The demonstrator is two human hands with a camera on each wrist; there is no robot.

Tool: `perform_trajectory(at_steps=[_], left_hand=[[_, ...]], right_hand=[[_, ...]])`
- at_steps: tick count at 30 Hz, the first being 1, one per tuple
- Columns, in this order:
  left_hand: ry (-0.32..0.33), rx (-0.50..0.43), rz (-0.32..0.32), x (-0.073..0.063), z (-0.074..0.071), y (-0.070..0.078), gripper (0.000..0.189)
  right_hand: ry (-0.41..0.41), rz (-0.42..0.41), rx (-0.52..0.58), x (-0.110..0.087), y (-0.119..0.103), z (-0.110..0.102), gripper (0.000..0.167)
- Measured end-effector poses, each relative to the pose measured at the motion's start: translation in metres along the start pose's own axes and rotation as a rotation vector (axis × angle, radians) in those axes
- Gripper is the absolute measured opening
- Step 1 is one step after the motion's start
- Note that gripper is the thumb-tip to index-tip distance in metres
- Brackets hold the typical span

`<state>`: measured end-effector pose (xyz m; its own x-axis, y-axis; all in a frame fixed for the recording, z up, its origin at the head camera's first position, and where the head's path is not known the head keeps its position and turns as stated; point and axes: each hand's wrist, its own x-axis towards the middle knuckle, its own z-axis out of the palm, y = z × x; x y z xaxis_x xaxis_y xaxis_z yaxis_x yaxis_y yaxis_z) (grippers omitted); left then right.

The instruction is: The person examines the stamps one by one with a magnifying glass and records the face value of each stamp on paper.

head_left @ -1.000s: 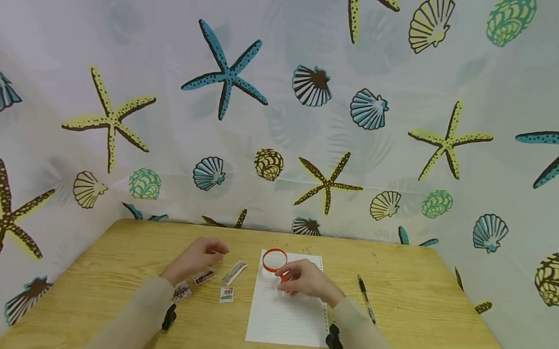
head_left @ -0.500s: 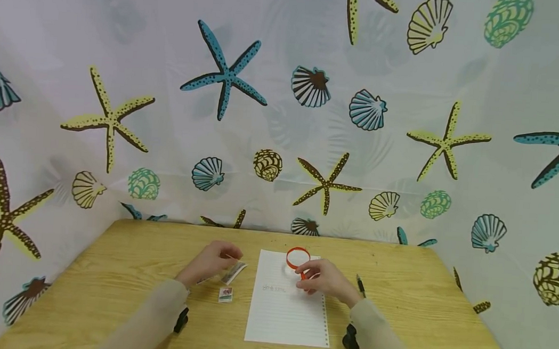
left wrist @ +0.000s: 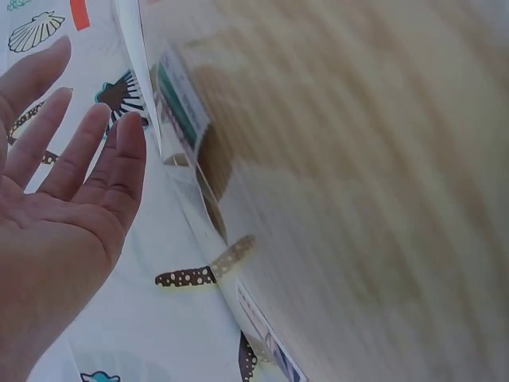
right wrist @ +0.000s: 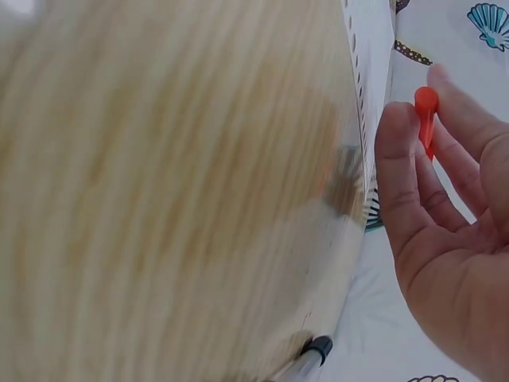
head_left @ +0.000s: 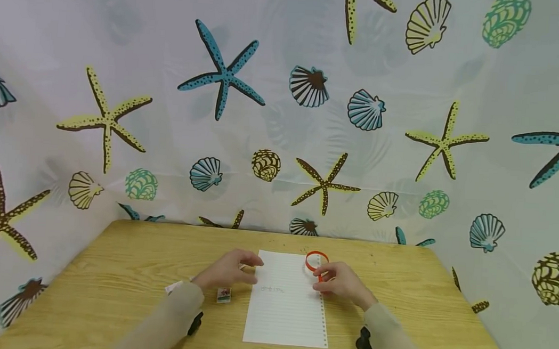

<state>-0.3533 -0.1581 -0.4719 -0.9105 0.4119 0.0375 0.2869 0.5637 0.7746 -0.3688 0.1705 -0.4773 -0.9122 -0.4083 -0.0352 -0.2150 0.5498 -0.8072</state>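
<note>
In the head view, a round magnifying glass with a red rim and handle [head_left: 317, 261] is tilting up at one o'clock of a white lined sheet of paper with holes along one edge [head_left: 286, 314]. The right hand [head_left: 347, 284] is pinching its handle, between two and three o'clock of the sheet. The left hand [head_left: 227, 270] is hovering at ten o'clock, fingertips overlapping the sheet's edge; whether they are touching cannot be told. A small stamp-like card with reddish print [head_left: 223, 295] is lying at nine o'clock on the pale wooden table [head_left: 421, 295].

In the left wrist view, the left hand is showing at nine o'clock, palm in sight, fingers spreading loosely and holding nothing. A green-banded paper piece [left wrist: 183, 99] is lying towards eleven o'clock.

In the right wrist view, the right hand is gripping the red handle between thumb and fingers at three o'clock, and a clear-and-black pen [right wrist: 316, 350] is pointing in near five o'clock
</note>
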Motion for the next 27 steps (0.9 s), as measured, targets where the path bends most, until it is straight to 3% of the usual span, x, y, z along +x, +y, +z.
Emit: perform_trajectory(at_steps=[6, 14, 19, 27], left_hand=[[-0.067, 0.051, -0.022, 0.001, 0.008, 0.002, 0.043], [-0.166, 0.148, 0.030, 0.003, 0.013, 0.010, 0.052], [-0.201, 0.135, 0.008, 0.005, 0.016, 0.012, 0.061], [-0.231, 0.195, -0.039, 0.006, 0.019, 0.011, 0.070]], right_hand=[[-0.026, 0.003, 0.022, -0.005, 0.007, -0.007, 0.027], [-0.040, 0.008, 0.020, -0.015, 0.015, -0.017, 0.027], [-0.023, 0.025, 0.017, -0.017, 0.021, -0.023, 0.029], [-0.058, 0.050, 0.067, -0.019, 0.027, -0.029, 0.027]])
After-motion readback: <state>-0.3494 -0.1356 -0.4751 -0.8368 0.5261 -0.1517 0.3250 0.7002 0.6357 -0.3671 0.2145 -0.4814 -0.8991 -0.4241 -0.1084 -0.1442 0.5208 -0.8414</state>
